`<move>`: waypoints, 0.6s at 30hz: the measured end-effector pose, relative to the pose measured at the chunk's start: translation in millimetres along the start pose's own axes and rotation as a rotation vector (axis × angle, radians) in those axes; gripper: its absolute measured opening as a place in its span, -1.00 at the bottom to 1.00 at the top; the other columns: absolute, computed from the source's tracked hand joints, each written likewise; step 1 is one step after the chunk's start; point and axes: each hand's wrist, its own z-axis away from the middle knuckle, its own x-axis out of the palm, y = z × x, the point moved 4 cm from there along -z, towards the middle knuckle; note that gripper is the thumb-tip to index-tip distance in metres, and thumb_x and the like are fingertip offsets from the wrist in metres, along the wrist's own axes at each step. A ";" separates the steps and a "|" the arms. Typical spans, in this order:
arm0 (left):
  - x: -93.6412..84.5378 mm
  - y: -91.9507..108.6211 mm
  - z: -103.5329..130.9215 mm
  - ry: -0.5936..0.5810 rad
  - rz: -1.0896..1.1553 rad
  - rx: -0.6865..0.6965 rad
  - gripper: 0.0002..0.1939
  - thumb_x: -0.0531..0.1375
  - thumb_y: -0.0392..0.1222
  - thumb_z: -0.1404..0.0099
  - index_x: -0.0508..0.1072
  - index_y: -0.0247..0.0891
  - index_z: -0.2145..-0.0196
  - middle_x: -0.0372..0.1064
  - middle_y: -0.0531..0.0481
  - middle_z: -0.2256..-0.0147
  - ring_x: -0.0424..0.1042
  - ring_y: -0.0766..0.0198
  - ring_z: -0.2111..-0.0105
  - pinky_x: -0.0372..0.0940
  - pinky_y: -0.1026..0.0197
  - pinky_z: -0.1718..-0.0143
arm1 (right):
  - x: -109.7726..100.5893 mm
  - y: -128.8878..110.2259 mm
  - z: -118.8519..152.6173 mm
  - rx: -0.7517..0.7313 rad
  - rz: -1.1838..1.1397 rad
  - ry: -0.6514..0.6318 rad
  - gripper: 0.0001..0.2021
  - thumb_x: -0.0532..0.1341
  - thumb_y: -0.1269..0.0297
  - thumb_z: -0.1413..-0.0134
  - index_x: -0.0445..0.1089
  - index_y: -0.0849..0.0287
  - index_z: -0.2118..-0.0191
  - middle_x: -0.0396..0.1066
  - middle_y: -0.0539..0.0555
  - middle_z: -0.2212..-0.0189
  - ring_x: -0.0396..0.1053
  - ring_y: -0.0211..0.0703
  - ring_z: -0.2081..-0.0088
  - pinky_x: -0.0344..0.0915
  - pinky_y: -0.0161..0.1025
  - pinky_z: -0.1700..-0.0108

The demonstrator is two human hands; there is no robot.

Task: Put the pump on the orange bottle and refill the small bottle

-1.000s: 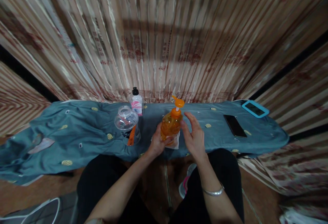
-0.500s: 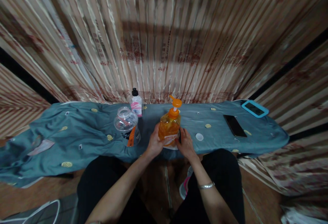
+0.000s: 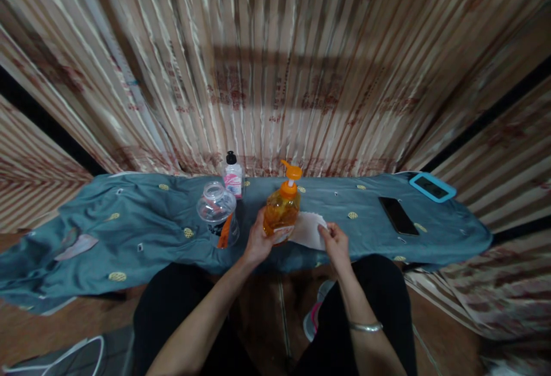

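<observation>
Pump bottle: the orange pump bottle (image 3: 282, 210) stood upright on the blue cloth (image 3: 142, 227), near the front edge and roughly mid-table — close enough to be steadied without stretching.
Left hand: the left hand (image 3: 259, 242) was wrapped around the bottle's lower body, fingers closed on it, which looked like a bracing grip meant to keep the bottle from tipping or sliding.
Right hand: the right hand (image 3: 334, 242) was pinched shut on the near edge of a white sheet (image 3: 307, 229), apparently a tissue or paper, lying flat just right of the bottle and touching its base; whether the sheet ran under the bottle could not be told.
Hands together: they sat apart, one on each thing, the bottle between them.
Clear jar: a clear jar (image 3: 216, 210) stood just left of the bottle, with something orange low against its side.
Small bottle: a small white bottle (image 3: 233, 176) with a dark cap stood behind the jar, toward the striped curtain (image 3: 275, 60).
Far right: a dark phone (image 3: 398, 216) and a blue-edged device (image 3: 432, 186) lay well apart from the hands — out of the working area.
</observation>
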 end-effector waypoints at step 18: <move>13.0 -6.2 8.5 -0.070 0.113 -0.018 -0.20 0.52 -0.05 -0.14 0.32 -0.18 -0.25 0.60 -0.13 -0.11 0.61 -0.03 -0.11 0.50 -0.09 -0.24 | 73.4 -170.4 -24.5 -0.367 -0.121 -0.169 -0.43 0.42 -0.25 -0.21 0.52 0.20 0.01 0.56 0.09 0.24 0.54 -0.07 0.24 0.50 0.02 0.02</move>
